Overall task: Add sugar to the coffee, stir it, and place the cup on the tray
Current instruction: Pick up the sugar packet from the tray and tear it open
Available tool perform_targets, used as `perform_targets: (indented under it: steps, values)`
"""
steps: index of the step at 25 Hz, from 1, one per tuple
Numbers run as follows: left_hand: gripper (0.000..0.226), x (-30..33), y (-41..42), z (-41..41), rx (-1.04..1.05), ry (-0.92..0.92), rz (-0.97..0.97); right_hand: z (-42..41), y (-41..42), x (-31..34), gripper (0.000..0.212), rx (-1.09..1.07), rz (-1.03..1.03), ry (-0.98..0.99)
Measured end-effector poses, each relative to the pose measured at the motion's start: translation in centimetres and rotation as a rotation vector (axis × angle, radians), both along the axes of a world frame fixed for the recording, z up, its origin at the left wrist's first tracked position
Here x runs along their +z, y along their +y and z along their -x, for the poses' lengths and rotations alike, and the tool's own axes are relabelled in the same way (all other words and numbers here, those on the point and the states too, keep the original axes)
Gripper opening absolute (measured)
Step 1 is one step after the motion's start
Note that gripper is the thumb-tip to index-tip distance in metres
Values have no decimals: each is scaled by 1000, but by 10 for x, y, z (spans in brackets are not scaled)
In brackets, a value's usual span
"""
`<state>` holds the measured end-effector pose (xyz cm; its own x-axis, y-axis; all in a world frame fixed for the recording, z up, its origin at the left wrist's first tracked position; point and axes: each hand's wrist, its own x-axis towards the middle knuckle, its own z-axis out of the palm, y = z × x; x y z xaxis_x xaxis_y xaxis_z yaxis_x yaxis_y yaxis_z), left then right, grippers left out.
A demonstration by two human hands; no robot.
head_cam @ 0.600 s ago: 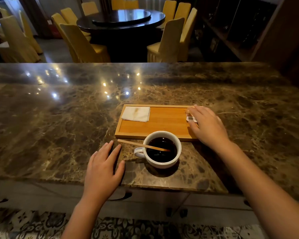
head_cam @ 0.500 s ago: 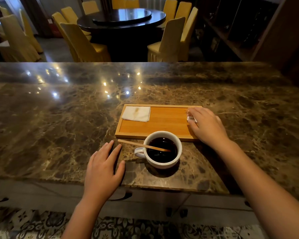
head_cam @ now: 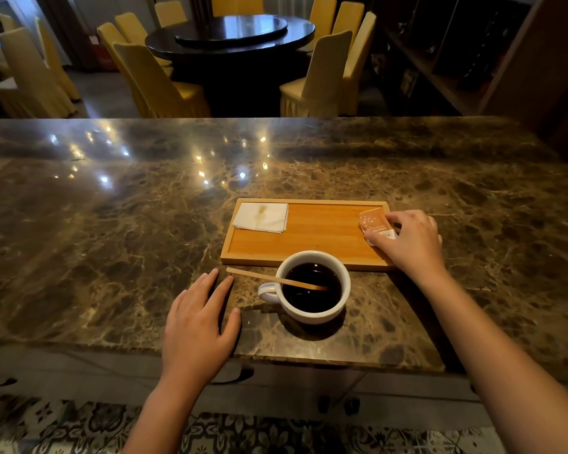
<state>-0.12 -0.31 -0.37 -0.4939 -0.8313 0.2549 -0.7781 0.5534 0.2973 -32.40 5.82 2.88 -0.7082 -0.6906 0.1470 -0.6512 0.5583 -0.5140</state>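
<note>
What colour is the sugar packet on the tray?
Orange with a white end, seen in the head view: sugar packet.

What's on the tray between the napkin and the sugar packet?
Nothing. In the head view, the stretch of wooden tray between the napkin and the sugar packet under the right hand is bare.

The only print in view is on the orange and white sugar packet (head_cam: 374, 224) at the right end of the tray (head_cam: 309, 237), under the right hand (head_cam: 407, 240). It has pale marks and a line of lettering, too small and blurred to read.
</note>
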Motion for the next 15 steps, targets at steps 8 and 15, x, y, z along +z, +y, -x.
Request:
perform_targets:
  steps: [8,15]
  values:
    - [56,0,0,-1,-10,-18,-5,-11,13,-1,20,62,284,-174]
    - [56,-2,0,-2,-14,-22,1,-13,27,7,12,30,531,-518]
